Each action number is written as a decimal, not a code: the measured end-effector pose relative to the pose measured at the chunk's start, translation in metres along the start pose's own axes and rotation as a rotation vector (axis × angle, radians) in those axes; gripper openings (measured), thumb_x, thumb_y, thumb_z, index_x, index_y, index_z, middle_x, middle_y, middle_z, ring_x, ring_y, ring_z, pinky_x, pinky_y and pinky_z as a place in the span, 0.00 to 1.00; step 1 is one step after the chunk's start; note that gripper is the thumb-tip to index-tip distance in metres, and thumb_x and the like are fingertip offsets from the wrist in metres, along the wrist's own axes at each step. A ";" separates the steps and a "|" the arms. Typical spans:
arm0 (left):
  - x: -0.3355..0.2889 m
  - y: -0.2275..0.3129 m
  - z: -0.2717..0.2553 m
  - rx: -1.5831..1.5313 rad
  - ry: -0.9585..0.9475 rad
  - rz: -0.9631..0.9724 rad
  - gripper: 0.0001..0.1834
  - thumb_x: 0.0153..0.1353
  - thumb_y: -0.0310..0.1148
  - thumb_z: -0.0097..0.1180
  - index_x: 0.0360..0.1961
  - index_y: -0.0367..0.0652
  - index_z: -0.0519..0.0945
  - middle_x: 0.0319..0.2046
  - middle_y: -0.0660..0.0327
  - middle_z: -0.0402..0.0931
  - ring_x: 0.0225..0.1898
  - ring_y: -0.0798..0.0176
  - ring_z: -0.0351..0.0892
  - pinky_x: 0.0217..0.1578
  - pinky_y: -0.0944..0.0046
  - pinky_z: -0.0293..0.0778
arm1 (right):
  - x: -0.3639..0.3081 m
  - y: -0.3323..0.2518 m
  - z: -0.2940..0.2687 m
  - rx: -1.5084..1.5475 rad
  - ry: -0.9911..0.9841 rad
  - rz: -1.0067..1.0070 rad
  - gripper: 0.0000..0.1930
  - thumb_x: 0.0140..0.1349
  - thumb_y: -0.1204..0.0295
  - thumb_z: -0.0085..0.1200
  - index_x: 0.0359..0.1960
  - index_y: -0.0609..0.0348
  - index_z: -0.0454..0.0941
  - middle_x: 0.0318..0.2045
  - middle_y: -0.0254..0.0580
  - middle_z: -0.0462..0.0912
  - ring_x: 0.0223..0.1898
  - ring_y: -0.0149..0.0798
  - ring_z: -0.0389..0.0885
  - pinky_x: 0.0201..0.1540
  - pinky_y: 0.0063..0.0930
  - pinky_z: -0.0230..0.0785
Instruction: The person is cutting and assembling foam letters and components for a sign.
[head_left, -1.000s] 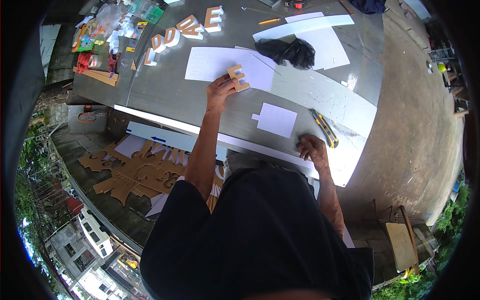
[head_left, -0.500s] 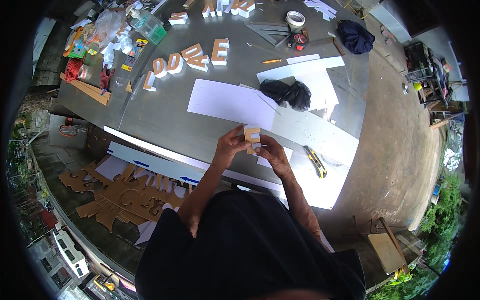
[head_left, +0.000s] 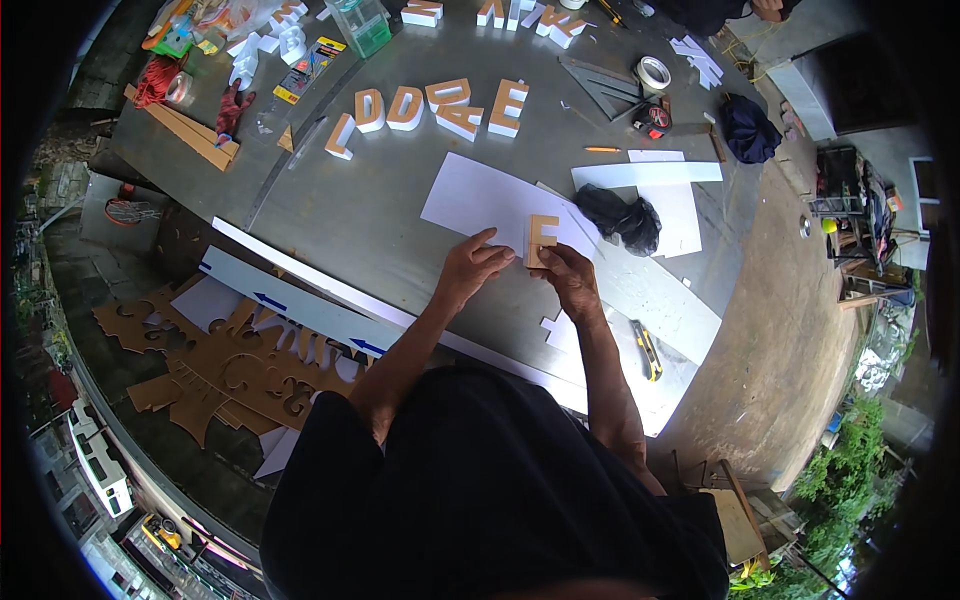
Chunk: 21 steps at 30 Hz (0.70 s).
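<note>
A small block letter E with a tan face is held upright over the white sheet. My right hand grips its lower part between thumb and fingers. Just left of the letter, my left hand is apart from it, its fingers partly bent and holding nothing. Beneath the hands lies a white sheet. Beyond them stands a row of similar letters with tan faces and white sides, among them a larger letter E and a letter L.
A yellow-black utility knife lies right of my right hand. Crumpled black plastic, a pencil, a tape measure and a set square lie farther off. Cut brown board is below the table's left side. Another person's hand shows at the top right.
My left hand has let go of the small letter E and sits left of it. My right hand has moved it farther from me. The view has shifted, and a person appears at the top right.
</note>
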<state>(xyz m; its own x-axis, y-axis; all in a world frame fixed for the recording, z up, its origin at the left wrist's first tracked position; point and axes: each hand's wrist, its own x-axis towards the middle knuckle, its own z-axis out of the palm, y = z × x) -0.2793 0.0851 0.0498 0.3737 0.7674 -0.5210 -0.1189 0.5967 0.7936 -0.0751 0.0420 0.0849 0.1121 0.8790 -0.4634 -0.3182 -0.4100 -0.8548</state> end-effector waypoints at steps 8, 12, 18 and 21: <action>-0.014 0.003 -0.082 0.120 0.300 0.147 0.23 0.64 0.37 0.65 0.55 0.33 0.80 0.28 0.62 0.83 0.26 0.74 0.77 0.25 0.72 0.72 | 0.114 -0.046 -0.027 0.011 0.102 -0.043 0.24 0.62 0.63 0.68 0.47 0.75 0.78 0.40 0.47 0.82 0.38 0.37 0.83 0.41 0.32 0.82; -0.040 0.004 -0.099 0.156 0.299 0.072 0.18 0.65 0.36 0.64 0.51 0.34 0.83 0.24 0.64 0.81 0.22 0.76 0.72 0.22 0.73 0.67 | 0.165 -0.055 -0.038 -0.031 0.181 0.077 0.25 0.59 0.66 0.69 0.51 0.72 0.77 0.41 0.45 0.82 0.39 0.39 0.84 0.37 0.32 0.85; -0.080 0.033 -0.078 0.193 0.158 0.047 0.16 0.65 0.36 0.64 0.49 0.38 0.84 0.21 0.66 0.78 0.21 0.77 0.69 0.22 0.72 0.64 | 0.213 -0.058 -0.045 -0.048 0.139 0.040 0.20 0.60 0.67 0.68 0.50 0.65 0.79 0.40 0.44 0.84 0.40 0.40 0.85 0.36 0.36 0.86; -0.091 0.058 -0.060 0.192 0.068 0.087 0.15 0.64 0.33 0.64 0.49 0.37 0.84 0.22 0.66 0.77 0.23 0.76 0.70 0.25 0.72 0.65 | 0.229 -0.062 -0.043 -0.080 0.169 0.091 0.21 0.60 0.68 0.66 0.53 0.57 0.75 0.42 0.44 0.83 0.42 0.41 0.85 0.38 0.40 0.86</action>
<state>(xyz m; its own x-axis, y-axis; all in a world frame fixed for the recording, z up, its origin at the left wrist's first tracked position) -0.3756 0.0641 0.1246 0.3063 0.8318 -0.4629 0.0322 0.4770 0.8783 0.0106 0.2581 0.0218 0.2449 0.7870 -0.5663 -0.2596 -0.5095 -0.8204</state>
